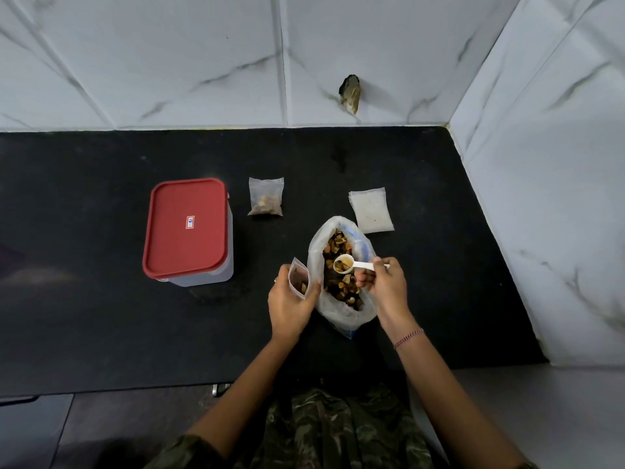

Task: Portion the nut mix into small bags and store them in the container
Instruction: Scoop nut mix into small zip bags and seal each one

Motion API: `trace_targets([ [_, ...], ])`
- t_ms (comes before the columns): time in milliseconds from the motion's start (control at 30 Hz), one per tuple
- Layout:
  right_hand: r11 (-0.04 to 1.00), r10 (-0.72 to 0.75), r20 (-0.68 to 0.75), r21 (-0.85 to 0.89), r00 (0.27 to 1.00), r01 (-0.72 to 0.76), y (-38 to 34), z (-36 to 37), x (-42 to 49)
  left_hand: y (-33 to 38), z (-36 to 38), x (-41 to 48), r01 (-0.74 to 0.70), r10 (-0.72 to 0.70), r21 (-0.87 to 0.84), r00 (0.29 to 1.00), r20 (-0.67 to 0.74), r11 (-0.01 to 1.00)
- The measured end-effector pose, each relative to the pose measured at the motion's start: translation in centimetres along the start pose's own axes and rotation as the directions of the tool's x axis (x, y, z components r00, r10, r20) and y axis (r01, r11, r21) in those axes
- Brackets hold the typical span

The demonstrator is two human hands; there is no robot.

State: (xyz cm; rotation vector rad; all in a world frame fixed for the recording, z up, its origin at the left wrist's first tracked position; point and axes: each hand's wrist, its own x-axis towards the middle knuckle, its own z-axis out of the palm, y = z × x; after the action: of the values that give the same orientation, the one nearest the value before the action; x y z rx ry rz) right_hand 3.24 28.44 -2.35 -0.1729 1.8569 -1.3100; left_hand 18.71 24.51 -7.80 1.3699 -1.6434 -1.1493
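A large clear bag of nut mix (341, 282) lies open on the black counter (101, 316). My left hand (289, 308) grips a small clear bag (298, 277), held open just left of the big bag, with a few nuts inside. My right hand (385, 286) pinches the handle of a white scoop (351, 265), which carries nuts above the big bag's mouth. A filled small bag (266, 197) lies farther back. The storage container (189, 231) with its red lid closed stands at the left.
A stack of empty small bags (371, 210) lies behind the big bag to the right. White marble-tiled walls (541, 164) close the counter at the back and right. The counter's front edge runs near my body.
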Motion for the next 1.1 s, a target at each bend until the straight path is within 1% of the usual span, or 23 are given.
trace_targets([
  [100,0.989,0.012,0.014,0.146,1.000,-0.014,-0.8,-0.6,-0.8,0.4,-0.1,0.2,-0.007,0.012,0.098,0.999,-0.047,0.995],
  [167,0.956,0.041,0.054,0.287,0.998,-0.055,-1.2,-0.9,-1.3,0.6,-0.3,0.5,-0.033,0.047,0.152,0.995,-0.092,0.988],
  [233,0.917,0.046,0.100,0.391,0.994,-0.082,-1.6,-1.0,-1.7,0.8,-0.5,1.0,-0.065,0.088,0.193,0.989,-0.116,0.979],
  [300,0.885,0.029,0.130,0.458,0.991,-0.086,-2.1,-0.9,-2.3,1.2,-0.7,1.4,-0.081,0.103,0.191,0.988,-0.112,0.978],
  [367,0.875,-0.020,0.158,0.481,0.987,-0.059,-2.9,-0.5,-3.0,1.8,-0.9,1.7,-0.072,0.088,0.156,0.991,-0.098,0.985],
  [433,0.887,-0.102,0.186,0.461,0.977,0.005,-3.5,0.0,-3.8,2.3,-0.9,2.0,-0.051,0.061,0.125,0.995,-0.083,0.991],
  [500,0.913,-0.199,0.207,0.394,0.958,0.104,-3.9,0.7,-4.4,2.5,-0.9,2.2,-0.042,0.054,0.144,0.995,-0.080,0.989],
  [600,0.940,-0.305,0.207,0.222,0.929,0.259,-3.9,1.9,-4.7,2.8,-0.8,2.3,-0.047,0.067,0.203,0.994,-0.090,0.978],
  [667,0.926,-0.377,0.180,0.059,0.908,0.373,-3.6,2.5,-4.7,3.2,-0.8,2.3,-0.047,0.071,0.233,0.993,-0.097,0.971],
  [767,0.819,-0.535,0.179,-0.134,0.826,0.559,-3.3,2.9,-4.7,3.7,-0.9,2.4,-0.033,0.064,0.259,0.992,-0.111,0.965],
  [900,0.635,-0.675,0.278,-0.253,0.684,0.730,-3.2,3.2,-4.8,4.6,-1.2,2.5,0.007,0.027,0.269,0.992,-0.124,0.963],
  [1000,0.416,-0.718,0.422,-0.377,0.553,0.828,-2.6,3.1,-4.4,4.9,-1.2,2.6,0.020,0.011,0.258,0.993,-0.120,0.966],
  [1033,0.366,-0.715,0.463,-0.391,0.524,0.844,-2.5,3.0,-4.6,5.0,-1.2,2.7,0.027,0.001,0.251,0.994,-0.113,0.968],
  [1067,0.297,-0.724,0.498,-0.398,0.477,0.868,-2.4,2.9,-4.6,5.1,-1.3,2.7,0.032,-0.007,0.245,0.995,-0.104,0.969],
  [1100,0.170,-0.756,0.531,-0.405,0.383,0.898,-2.4,2.8,-4.6,5.1,-1.3,2.8,0.035,-0.013,0.239,0.995,-0.095,0.970],
])
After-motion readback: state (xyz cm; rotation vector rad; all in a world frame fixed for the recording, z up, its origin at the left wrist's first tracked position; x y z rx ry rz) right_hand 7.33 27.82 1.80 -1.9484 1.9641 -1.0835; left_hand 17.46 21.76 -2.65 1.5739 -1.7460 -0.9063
